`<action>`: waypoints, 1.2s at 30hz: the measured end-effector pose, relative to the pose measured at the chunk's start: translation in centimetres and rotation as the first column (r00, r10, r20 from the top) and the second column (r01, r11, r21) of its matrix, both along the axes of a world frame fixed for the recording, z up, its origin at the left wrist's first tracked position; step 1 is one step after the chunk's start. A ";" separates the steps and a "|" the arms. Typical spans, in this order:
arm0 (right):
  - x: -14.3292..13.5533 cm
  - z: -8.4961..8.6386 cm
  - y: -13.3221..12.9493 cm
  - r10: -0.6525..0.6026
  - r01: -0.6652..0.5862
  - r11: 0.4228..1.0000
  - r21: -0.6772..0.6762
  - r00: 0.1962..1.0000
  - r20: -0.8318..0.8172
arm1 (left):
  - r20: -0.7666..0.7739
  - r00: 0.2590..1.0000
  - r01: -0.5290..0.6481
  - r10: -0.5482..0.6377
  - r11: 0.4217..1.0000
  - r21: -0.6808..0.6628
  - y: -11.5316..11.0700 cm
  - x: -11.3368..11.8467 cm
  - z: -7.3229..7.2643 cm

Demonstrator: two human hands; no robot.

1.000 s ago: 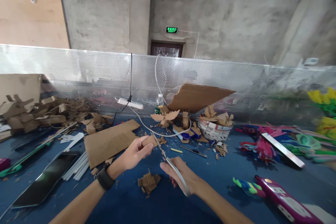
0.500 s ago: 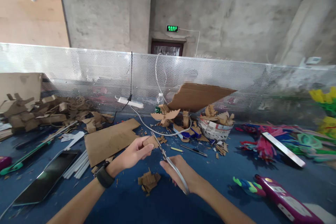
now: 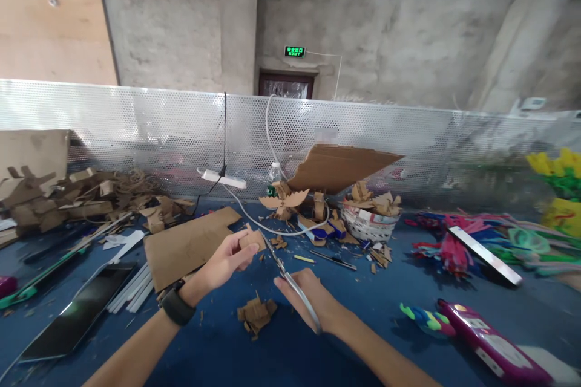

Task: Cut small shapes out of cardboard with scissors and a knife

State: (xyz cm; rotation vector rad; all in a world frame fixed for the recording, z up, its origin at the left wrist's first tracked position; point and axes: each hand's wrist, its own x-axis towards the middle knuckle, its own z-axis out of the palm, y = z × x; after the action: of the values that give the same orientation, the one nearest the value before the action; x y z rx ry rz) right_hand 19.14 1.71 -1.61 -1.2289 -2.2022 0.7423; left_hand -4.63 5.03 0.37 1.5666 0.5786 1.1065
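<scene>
Between the thumb and fingers of my left hand (image 3: 230, 259) is a small piece of cardboard (image 3: 252, 241). My right hand (image 3: 308, 297) is wrapped round the handles of metal scissors (image 3: 301, 300). Their blades (image 3: 273, 254) point up and left, beside the right edge of the cardboard piece; whether they touch it I cannot tell. On the blue table below the hands lies a small cluster of folded cardboard bits (image 3: 256, 315). Left of my left hand is a large flat cardboard sheet (image 3: 186, 247) with a notch cut from its right side.
A newspaper-covered basket (image 3: 370, 225) of scraps stands behind, near a cardboard winged figure (image 3: 284, 201). A white cable (image 3: 272, 231) crosses the table. A tablet (image 3: 79, 311) and white sticks (image 3: 131, 288) lie left; a purple device (image 3: 492, 341) and pipe cleaners (image 3: 454, 248) lie right.
My left hand has shifted slightly left and up with the cardboard piece, opening a small gap from the scissor blades. The right hand holds nearly the same place. The view has turned slightly.
</scene>
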 end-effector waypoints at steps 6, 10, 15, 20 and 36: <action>0.4 -0.5 0.3 0.006 -0.012 0.978 -0.208 1.000 -0.029 | 0.021 0.997 -0.074 0.074 0.997 0.003 0.6 -0.6 0.1; 0.3 -0.6 0.0 0.041 -0.068 0.969 -0.237 0.992 -0.117 | 0.014 0.998 -0.064 0.064 0.998 0.001 0.5 -0.6 0.1; 0.6 -1.2 0.4 0.039 -0.091 0.961 -0.260 0.979 -0.200 | -0.004 0.998 -0.069 0.069 0.998 -0.001 0.2 -0.5 0.4; 0.8 -1.5 0.8 0.043 -0.129 0.956 -0.263 0.949 -0.312 | -0.021 0.994 -0.106 0.106 0.994 0.014 0.0 -0.3 0.7; 1.1 -0.6 0.5 0.126 -0.172 0.969 -0.176 0.961 -0.248 | 0.056 0.996 -0.066 0.069 0.997 -0.047 0.2 0.0 0.3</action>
State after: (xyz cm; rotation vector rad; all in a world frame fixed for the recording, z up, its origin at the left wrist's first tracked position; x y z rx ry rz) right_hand 20.25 2.25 -2.21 -1.0099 -2.0791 1.1298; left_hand -4.60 5.22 0.68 1.4808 0.6176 1.1780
